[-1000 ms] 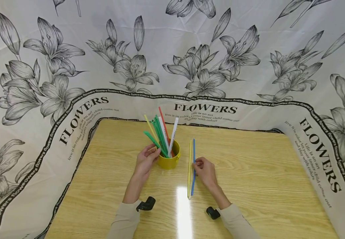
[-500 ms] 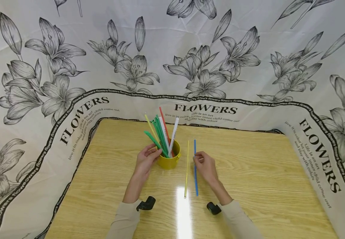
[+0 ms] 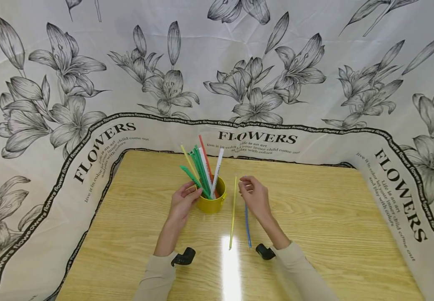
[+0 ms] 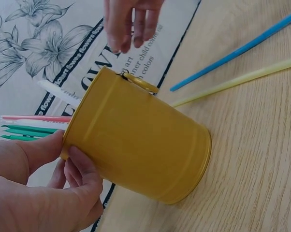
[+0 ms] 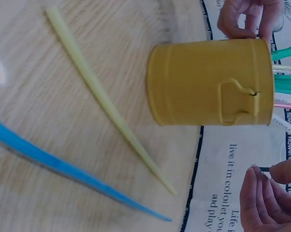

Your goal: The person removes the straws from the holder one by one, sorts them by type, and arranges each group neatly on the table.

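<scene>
My left hand (image 3: 182, 204) grips the rim of a small yellow metal bucket (image 3: 211, 206), thumb on one side and fingers on the other. Out of the bucket lean green, white, red and yellow straws (image 3: 203, 167). To its right, a yellow straw (image 3: 232, 221) and a blue straw (image 3: 248, 230) lie apart on the table. Over the blue straw's far end hovers my right hand (image 3: 256, 196), fingers loosely curled. The right wrist view shows nothing held between its thumb (image 5: 284, 170) and fingers; both straws lie away from it.
The wood-grain table (image 3: 333, 217) is bordered at the back and sides by a white flower-printed cloth (image 3: 262, 108). A small side handle (image 5: 237, 101) sticks out from the bucket. Black wrist cameras (image 3: 184, 256) sit on both forearms.
My right hand drew the blue straw away from the yellow one, let it go and rose toward its far end. The yellow straw shifted left. My left hand stayed on the bucket.
</scene>
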`<state>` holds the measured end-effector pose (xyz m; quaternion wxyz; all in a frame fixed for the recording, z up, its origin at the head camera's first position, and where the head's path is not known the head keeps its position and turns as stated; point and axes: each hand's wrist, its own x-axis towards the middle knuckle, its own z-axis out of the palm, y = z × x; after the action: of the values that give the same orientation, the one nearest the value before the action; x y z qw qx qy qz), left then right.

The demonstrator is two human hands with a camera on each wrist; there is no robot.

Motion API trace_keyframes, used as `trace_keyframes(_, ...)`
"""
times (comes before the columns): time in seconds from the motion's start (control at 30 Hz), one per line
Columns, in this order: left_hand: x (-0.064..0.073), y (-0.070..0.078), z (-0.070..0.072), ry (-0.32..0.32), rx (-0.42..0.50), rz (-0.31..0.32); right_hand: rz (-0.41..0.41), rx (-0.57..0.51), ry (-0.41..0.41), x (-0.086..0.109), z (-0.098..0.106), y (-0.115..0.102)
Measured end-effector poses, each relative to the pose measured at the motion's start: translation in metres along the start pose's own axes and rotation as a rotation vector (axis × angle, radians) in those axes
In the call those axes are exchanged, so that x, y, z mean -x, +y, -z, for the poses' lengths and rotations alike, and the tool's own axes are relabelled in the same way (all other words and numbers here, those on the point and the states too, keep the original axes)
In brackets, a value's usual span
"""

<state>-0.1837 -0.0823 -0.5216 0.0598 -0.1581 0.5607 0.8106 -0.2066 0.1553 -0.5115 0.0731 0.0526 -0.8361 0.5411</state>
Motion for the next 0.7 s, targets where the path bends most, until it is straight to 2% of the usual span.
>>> trace_keyframes(0.2, 0.0, 0.001, 0.001, -0.002, 0.004, 0.002, 0.042, -0.058, 0.029, -0.008, -0.006, -0.015)
trace_keyframes(0.4, 0.001, 0.001, 0.001, -0.005, 0.006, 0.007, 0.06, -0.101, 0.018, -0.014, -0.012, -0.03)
trace_keyframes(0.7, 0.002, 0.002, 0.0, -0.001, -0.004, 0.002, 0.133, -0.091, 0.018, -0.02, -0.025, -0.047)
